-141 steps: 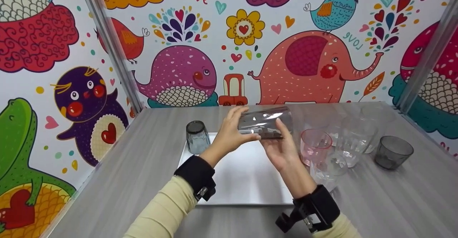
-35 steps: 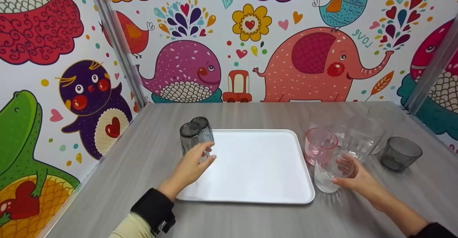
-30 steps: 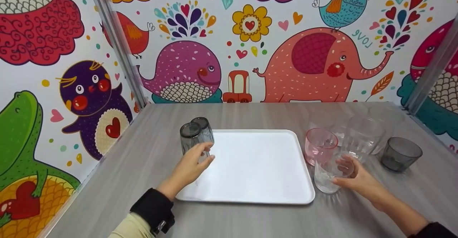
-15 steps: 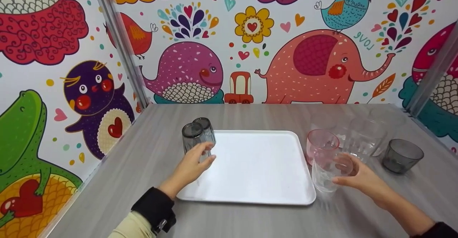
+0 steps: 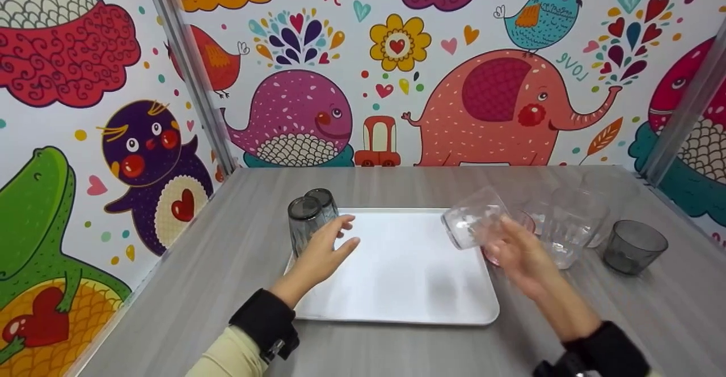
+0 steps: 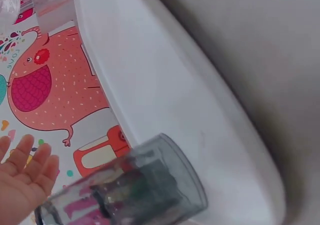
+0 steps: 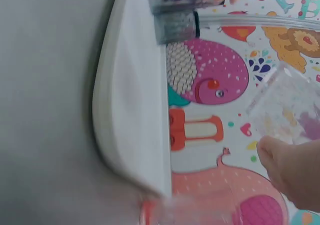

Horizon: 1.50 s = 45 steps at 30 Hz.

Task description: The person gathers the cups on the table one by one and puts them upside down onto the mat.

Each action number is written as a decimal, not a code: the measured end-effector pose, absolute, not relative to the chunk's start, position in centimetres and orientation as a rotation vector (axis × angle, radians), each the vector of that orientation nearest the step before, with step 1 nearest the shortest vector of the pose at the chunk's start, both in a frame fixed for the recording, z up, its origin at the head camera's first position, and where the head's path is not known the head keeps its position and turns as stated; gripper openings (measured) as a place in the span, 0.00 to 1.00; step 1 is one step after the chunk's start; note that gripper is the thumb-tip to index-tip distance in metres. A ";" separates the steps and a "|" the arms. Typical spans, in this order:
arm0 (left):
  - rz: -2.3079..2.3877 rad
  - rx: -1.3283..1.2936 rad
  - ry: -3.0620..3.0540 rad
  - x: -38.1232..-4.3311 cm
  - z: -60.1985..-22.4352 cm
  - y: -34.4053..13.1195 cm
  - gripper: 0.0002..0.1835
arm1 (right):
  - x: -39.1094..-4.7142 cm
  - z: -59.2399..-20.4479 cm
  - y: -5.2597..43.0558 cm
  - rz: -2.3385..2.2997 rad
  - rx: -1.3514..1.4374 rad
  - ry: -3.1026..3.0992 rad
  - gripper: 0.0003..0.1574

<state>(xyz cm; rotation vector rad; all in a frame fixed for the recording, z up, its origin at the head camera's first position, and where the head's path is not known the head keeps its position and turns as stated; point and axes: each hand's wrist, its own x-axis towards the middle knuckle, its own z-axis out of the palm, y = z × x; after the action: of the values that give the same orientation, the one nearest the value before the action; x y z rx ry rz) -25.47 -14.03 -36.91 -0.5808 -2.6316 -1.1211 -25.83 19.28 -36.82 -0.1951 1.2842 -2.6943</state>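
Right of the frame's centre, the right hand [image 5: 524, 255] is holding a tilted clear glass [image 5: 472, 219] in its grip over the upper right of the white tray [image 5: 397, 275]. The left hand [image 5: 322, 252], its grip wide, is hovering left of centre beside two upturned grey glasses [image 5: 303, 224]; whether it is touching them is hard to tell.

Forward-down head view, close wrist views, tray [image 5: 391, 280] in all

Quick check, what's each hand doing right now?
Left hand: open, holding nothing, near the grey glasses.
Right hand: closed on a tilted clear glass.
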 end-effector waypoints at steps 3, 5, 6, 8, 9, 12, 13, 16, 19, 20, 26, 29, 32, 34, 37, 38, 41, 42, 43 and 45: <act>-1.151 -0.597 -2.599 -25.9 -36.6 -13.0 0.24 | -26.5 -37.0 17.3 -2.767 -0.044 1.042 0.21; -1.202 -0.595 -2.587 -26.2 -36.3 -12.1 0.25 | -26.9 -37.2 16.0 -2.810 0.011 0.883 0.38; -1.225 -0.595 -2.578 -26.3 -36.2 -11.7 0.25 | -27.1 -37.3 15.4 -2.821 0.026 0.823 0.45; -1.269 -0.591 -2.562 -26.5 -36.0 -10.8 0.26 | -27.4 -37.6 14.3 -2.842 0.055 0.707 0.53; -1.292 -0.586 -2.557 -26.6 -35.9 -10.3 0.27 | -27.5 -37.7 13.8 -2.848 0.068 0.646 0.54; -1.327 -0.577 -2.548 -26.9 -35.8 -9.1 0.30 | -27.6 -37.9 12.4 -2.858 0.128 0.515 0.50; -1.329 -0.576 -2.549 -27.0 -35.7 -8.7 0.31 | -27.6 -38.0 12.0 -2.857 0.147 0.483 0.48; -1.345 -0.557 -2.577 -27.3 -35.7 -7.7 0.38 | -27.5 -38.2 11.0 -2.848 0.168 0.393 0.46; -1.400 -0.523 -2.601 -27.7 -35.9 -6.9 0.44 | -27.2 -38.4 10.3 -2.822 0.146 0.335 0.48; -1.447 -0.516 -2.594 -27.8 -36.0 -6.8 0.46 | -27.1 -38.5 10.1 -2.815 0.135 0.327 0.49; -1.688 -0.494 -2.487 -28.4 -36.8 -6.4 0.42 | -26.8 -38.8 9.2 -2.791 0.106 0.334 0.48; -1.709 -0.476 -2.463 -28.4 -36.9 -6.4 0.39 | -26.8 -39.0 9.1 -2.786 0.093 0.356 0.48; -1.718 -0.468 -2.453 -28.4 -37.0 -6.4 0.37 | -26.9 -39.1 9.0 -2.785 0.107 0.375 0.46; -1.725 -0.472 -2.447 -28.4 -37.0 -6.4 0.36 | -27.0 -39.2 9.0 -2.785 0.112 0.385 0.44; -1.746 -0.477 -2.441 -28.4 -36.9 -6.6 0.35 | -26.8 -39.0 8.9 -2.784 0.093 0.422 0.44; -1.747 -0.482 -2.439 -28.4 -36.8 -6.7 0.34 | -26.7 -38.9 8.9 -2.779 0.078 0.455 0.46; -1.727 -0.500 -2.430 -28.3 -35.8 -7.3 0.34 | -26.1 -38.5 9.0 -2.739 0.004 0.627 0.56; -1.712 -0.509 -2.427 -28.2 -35.3 -7.6 0.34 | -25.9 -38.3 9.1 -2.720 -0.028 0.707 0.58; -1.689 -0.518 -2.431 -28.1 -34.7 -7.9 0.34 | -25.8 -38.2 9.3 -2.699 -0.058 0.797 0.60; -1.614 -0.523 -2.456 -27.8 -33.3 -8.6 0.35 | -25.5 -37.9 10.1 -2.652 -0.114 1.006 0.63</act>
<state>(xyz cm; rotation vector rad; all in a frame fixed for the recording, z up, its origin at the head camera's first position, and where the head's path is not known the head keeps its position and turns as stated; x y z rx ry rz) -27.79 -8.56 -33.31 -0.5226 -2.4559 -1.6136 -25.54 10.07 -37.95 -0.1143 1.0064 -2.6524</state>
